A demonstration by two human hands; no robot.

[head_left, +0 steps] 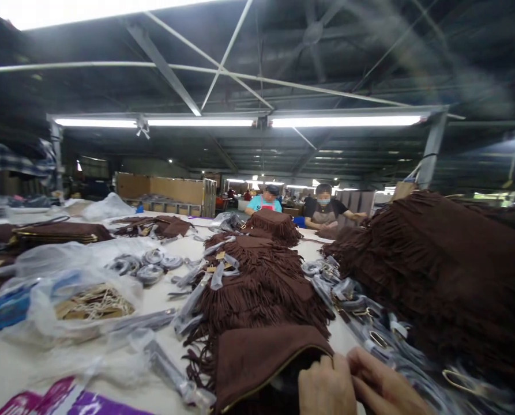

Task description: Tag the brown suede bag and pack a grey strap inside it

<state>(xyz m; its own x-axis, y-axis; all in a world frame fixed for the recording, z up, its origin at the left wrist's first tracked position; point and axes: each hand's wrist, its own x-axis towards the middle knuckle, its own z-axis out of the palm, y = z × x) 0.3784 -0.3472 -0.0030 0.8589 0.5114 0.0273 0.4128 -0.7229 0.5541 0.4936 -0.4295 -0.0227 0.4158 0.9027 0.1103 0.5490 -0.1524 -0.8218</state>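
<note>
A brown fringed bag (261,357) lies at the near edge, its gold zipper opening gaping toward me. At the right end of that opening, my left hand (327,385) is closed with curled fingers on the bag's edge. My right hand (380,380) is right beside it, thumb and fingers pinched together. Whatever the right fingers hold is hidden. Beyond the bag, more brown fringed bags (261,276) overlap in a row, with tags and plastic-wrapped straps on them.
A tall pile of brown fringed pieces (447,259) rises on the right, beside wrapped straps with gold clasps (378,340). Left are a plastic bag of tags (95,302), coiled straps (149,268) and purple packaging (93,403). Two people (263,202) work across the table.
</note>
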